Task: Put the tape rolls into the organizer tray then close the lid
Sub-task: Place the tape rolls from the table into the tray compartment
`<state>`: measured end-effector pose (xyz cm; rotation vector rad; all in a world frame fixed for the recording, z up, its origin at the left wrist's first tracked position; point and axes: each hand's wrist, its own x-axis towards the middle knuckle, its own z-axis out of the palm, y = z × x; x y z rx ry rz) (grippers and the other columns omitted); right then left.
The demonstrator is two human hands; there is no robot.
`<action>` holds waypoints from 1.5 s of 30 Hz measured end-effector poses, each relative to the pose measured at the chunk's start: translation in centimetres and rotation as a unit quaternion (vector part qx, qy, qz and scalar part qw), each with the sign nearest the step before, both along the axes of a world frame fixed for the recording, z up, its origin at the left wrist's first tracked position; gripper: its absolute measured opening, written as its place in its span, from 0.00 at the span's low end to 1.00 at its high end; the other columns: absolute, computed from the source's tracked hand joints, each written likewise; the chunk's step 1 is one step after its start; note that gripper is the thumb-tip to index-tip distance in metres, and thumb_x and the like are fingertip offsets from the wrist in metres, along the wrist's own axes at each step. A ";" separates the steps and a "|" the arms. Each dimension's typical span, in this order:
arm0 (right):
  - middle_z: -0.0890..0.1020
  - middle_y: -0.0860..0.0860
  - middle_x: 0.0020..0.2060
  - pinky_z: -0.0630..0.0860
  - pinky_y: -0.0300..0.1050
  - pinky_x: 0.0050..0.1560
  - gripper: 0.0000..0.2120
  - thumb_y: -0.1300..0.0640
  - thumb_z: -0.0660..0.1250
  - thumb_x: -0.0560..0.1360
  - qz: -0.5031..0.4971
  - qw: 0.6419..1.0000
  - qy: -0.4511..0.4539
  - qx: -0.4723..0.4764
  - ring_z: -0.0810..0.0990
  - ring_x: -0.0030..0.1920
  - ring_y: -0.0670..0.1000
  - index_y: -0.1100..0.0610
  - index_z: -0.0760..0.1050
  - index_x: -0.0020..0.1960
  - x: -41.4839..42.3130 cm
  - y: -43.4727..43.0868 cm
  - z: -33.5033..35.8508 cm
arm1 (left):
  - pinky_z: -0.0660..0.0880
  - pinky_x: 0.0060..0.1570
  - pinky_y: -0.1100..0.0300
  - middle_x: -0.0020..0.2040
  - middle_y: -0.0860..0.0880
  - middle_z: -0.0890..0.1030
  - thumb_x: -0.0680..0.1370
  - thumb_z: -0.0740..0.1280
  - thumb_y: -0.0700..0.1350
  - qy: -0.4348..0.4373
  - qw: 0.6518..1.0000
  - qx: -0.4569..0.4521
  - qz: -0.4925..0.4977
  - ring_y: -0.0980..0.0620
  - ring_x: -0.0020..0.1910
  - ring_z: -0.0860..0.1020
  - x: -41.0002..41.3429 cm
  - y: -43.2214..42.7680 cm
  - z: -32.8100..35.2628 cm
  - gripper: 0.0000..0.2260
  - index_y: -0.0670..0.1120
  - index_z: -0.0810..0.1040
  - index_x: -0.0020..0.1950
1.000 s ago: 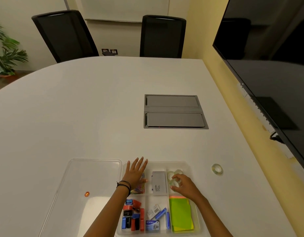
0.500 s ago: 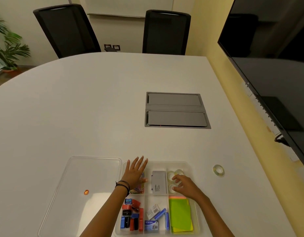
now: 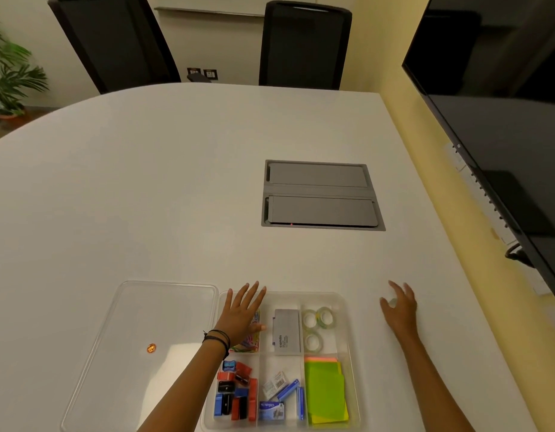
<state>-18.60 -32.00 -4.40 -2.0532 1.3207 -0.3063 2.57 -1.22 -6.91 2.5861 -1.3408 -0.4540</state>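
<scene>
The clear organizer tray [image 3: 350, 344] lies at the table's near edge. Its far right compartment holds three clear tape rolls [image 3: 312, 340]. The other compartments hold a grey box [image 3: 287, 335], green sticky notes [image 3: 324, 391], staple boxes and small coloured items. My left hand [image 3: 242, 313] rests flat on the tray's far left compartment, fingers apart. My right hand [image 3: 399, 310] is out on the table to the right of the tray, fingers spread over a loose tape roll [image 3: 393, 302], which is mostly hidden under them. The clear lid [image 3: 164, 319] lies flat left of the tray.
A grey cable hatch [image 3: 320, 194] is set into the white table [image 3: 145, 182] beyond the tray. A large dark screen [image 3: 503, 120] hangs on the yellow wall at right. Two black chairs [image 3: 304, 42] stand at the far edge; a plant [image 3: 8, 73] is at far left.
My right hand left the tape compartment and moved right across the table onto the loose tape roll. My left hand stayed on the tray.
</scene>
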 end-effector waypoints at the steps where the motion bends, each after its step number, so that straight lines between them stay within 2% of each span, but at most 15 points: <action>1: 0.60 0.66 0.71 0.61 0.58 0.69 0.24 0.67 0.67 0.71 -0.005 1.000 0.024 0.010 0.61 0.69 0.66 0.62 0.67 0.66 -0.5 -0.7 -0.3 | 0.73 0.51 0.42 0.62 0.44 0.77 0.56 0.72 0.69 -0.002 1.000 0.000 0.001 0.43 0.58 0.78 0.0 0.0 0.0 0.61 0.46 0.41 0.76; 3: 0.57 0.65 0.72 0.58 0.58 0.71 0.28 0.65 0.68 0.71 0.013 0.997 0.073 0.033 0.57 0.71 0.66 0.60 0.63 0.69 -1.7 -1.8 -1.3 | 0.73 0.51 0.42 0.62 0.44 0.77 0.56 0.72 0.69 -0.001 1.000 -0.001 0.001 0.43 0.58 0.78 0.0 0.0 -0.1 0.61 0.46 0.41 0.76; 6: 0.56 0.65 0.73 0.58 0.59 0.71 0.31 0.65 0.68 0.71 0.073 0.989 0.117 0.053 0.57 0.72 0.66 0.59 0.61 0.71 -3.2 -2.1 -2.8 | 0.72 0.51 0.42 0.62 0.44 0.77 0.56 0.72 0.69 0.002 1.000 -0.005 0.003 0.43 0.58 0.78 0.0 0.0 -0.2 0.61 0.46 0.41 0.76; 9: 0.57 0.66 0.72 0.60 0.59 0.71 0.30 0.68 0.66 0.71 0.093 0.989 0.105 0.050 0.59 0.71 0.65 0.59 0.61 0.70 -4.1 -1.5 -3.6 | 0.70 0.53 0.43 0.62 0.44 0.77 0.56 0.72 0.69 0.002 1.000 -0.008 0.005 0.44 0.58 0.78 0.0 0.0 -0.1 0.61 0.46 0.41 0.76; 14: 0.62 0.66 0.70 0.62 0.57 0.69 0.26 0.73 0.60 0.72 0.087 0.993 0.081 0.025 0.62 0.70 0.64 0.61 0.65 0.68 -4.4 0.7 -4.1 | 0.73 0.50 0.42 0.62 0.44 0.78 0.56 0.72 0.69 0.001 1.000 -0.009 0.002 0.43 0.58 0.78 0.1 0.0 -0.1 0.61 0.46 0.41 0.76; 17: 0.67 0.67 0.67 0.64 0.58 0.68 0.21 0.72 0.59 0.73 0.068 0.995 0.072 -0.002 0.65 0.69 0.65 0.62 0.70 0.64 -4.8 2.6 -4.8 | 0.73 0.50 0.42 0.62 0.44 0.78 0.56 0.73 0.68 0.003 1.000 -0.009 0.002 0.43 0.57 0.78 0.1 0.0 -0.2 0.62 0.47 0.41 0.76; 21: 0.74 0.65 0.59 0.74 0.60 0.57 0.17 0.71 0.62 0.72 0.049 0.994 0.087 -0.046 0.73 0.59 0.65 0.61 0.74 0.60 -5.3 5.6 -5.0 | 0.74 0.48 0.40 0.62 0.43 0.78 0.55 0.74 0.68 0.009 1.000 -0.012 0.001 0.42 0.57 0.78 0.0 -0.1 -0.2 0.62 0.47 0.41 0.76; 23: 0.74 0.63 0.56 0.76 0.57 0.51 0.19 0.71 0.64 0.70 0.068 0.990 0.113 -0.047 0.73 0.55 0.62 0.60 0.73 0.59 -5.5 6.6 -4.6 | 0.74 0.48 0.41 0.61 0.44 0.78 0.55 0.73 0.68 0.007 1.000 -0.013 0.003 0.43 0.56 0.79 0.1 -0.1 -0.2 0.62 0.47 0.42 0.76; 25: 0.73 0.61 0.55 0.76 0.55 0.50 0.19 0.71 0.65 0.69 0.069 0.990 0.118 -0.018 0.72 0.54 0.61 0.60 0.73 0.59 -5.4 6.9 -3.8 | 0.75 0.48 0.42 0.61 0.44 0.78 0.55 0.73 0.69 0.005 1.000 -0.014 0.004 0.43 0.56 0.79 0.2 -0.1 -0.2 0.62 0.46 0.42 0.76; 29: 0.74 0.63 0.53 0.72 0.45 0.48 0.18 0.66 0.69 0.69 0.019 0.996 0.047 0.072 0.75 0.51 0.61 0.61 0.72 0.58 -3.3 7.4 -1.2 | 0.75 0.47 0.42 0.60 0.44 0.79 0.54 0.72 0.70 0.009 1.000 -0.013 0.005 0.43 0.55 0.79 0.2 -0.1 -0.2 0.63 0.46 0.42 0.76; 31: 0.75 0.62 0.53 0.70 0.44 0.48 0.17 0.64 0.71 0.69 0.008 0.995 -0.009 0.097 0.76 0.51 0.60 0.59 0.73 0.57 -1.9 7.6 0.2 | 0.75 0.47 0.42 0.60 0.45 0.79 0.54 0.72 0.70 0.007 1.000 -0.013 0.006 0.44 0.55 0.79 0.3 -0.2 -0.3 0.63 0.46 0.42 0.76; 33: 0.77 0.59 0.52 0.71 0.44 0.48 0.15 0.63 0.71 0.69 0.007 0.989 -0.076 0.129 0.76 0.51 0.58 0.57 0.73 0.55 -0.7 8.0 1.9 | 0.75 0.47 0.43 0.60 0.45 0.79 0.54 0.72 0.70 0.007 1.000 -0.019 0.008 0.44 0.55 0.80 0.3 -0.2 -0.4 0.63 0.46 0.42 0.76; 36: 0.77 0.54 0.50 0.72 0.37 0.43 0.14 0.62 0.69 0.71 0.032 0.977 -0.141 0.156 0.77 0.49 0.53 0.56 0.73 0.56 0.5 8.9 3.9 | 0.76 0.46 0.44 0.60 0.46 0.80 0.54 0.71 0.71 0.007 1.000 -0.019 0.011 0.45 0.55 0.80 0.4 -0.2 -0.3 0.63 0.46 0.41 0.76; 42: 0.76 0.49 0.49 0.74 0.29 0.40 0.15 0.59 0.69 0.72 0.142 0.971 -0.110 0.156 0.76 0.47 0.42 0.49 0.71 0.56 1.2 10.8 4.2 | 0.76 0.45 0.44 0.59 0.46 0.80 0.52 0.72 0.71 0.009 1.000 -0.023 0.003 0.45 0.54 0.80 0.5 -0.2 -0.9 0.65 0.46 0.41 0.76; 45: 0.75 0.48 0.51 0.73 0.31 0.46 0.15 0.58 0.69 0.72 0.197 0.969 -0.074 0.133 0.76 0.50 0.46 0.47 0.69 0.55 0.8 11.8 3.4 | 0.76 0.45 0.44 0.59 0.46 0.80 0.52 0.72 0.71 0.008 1.000 -0.018 0.006 0.45 0.54 0.80 0.6 -0.2 -0.8 0.65 0.46 0.41 0.76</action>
